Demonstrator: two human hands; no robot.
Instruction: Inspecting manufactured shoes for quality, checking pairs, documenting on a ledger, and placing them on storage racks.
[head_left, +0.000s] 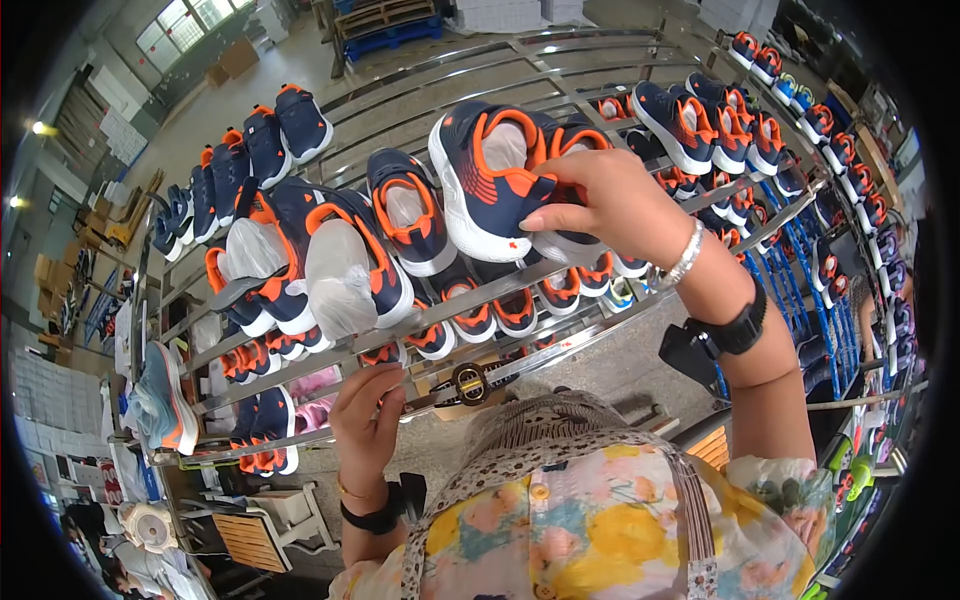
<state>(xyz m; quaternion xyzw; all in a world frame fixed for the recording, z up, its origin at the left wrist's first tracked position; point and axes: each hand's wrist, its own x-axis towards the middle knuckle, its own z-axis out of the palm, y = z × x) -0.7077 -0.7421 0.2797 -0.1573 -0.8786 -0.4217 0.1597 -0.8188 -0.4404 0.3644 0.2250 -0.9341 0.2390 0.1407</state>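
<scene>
My right hand point(598, 200) pinches the heel collar of a navy sneaker point(482, 180) with orange lining and a white sole. That sneaker is tilted up over the top tier of a metal shoe rack point(375, 345), its opening stuffed with pale paper. Its partner point(577, 140) sits just behind my fingers, partly hidden. To the left stands another navy sneaker point(408, 205), and beyond it a sneaker point(385, 285) beside a clump of whitish stuffing point(340, 275). My left hand point(366, 415) is at the rack's front rail, fingers loosely bent, thumb apart, with nothing visible in it.
More navy sneakers point(268, 145) line the rack's far left, and others point(690, 125) its right end. Lower tiers hold several more pairs. A grey-blue shoe point(165, 400) stands at the left corner. Another loaded rack point(850, 180) runs along the right. Pallets point(390, 25) lie beyond.
</scene>
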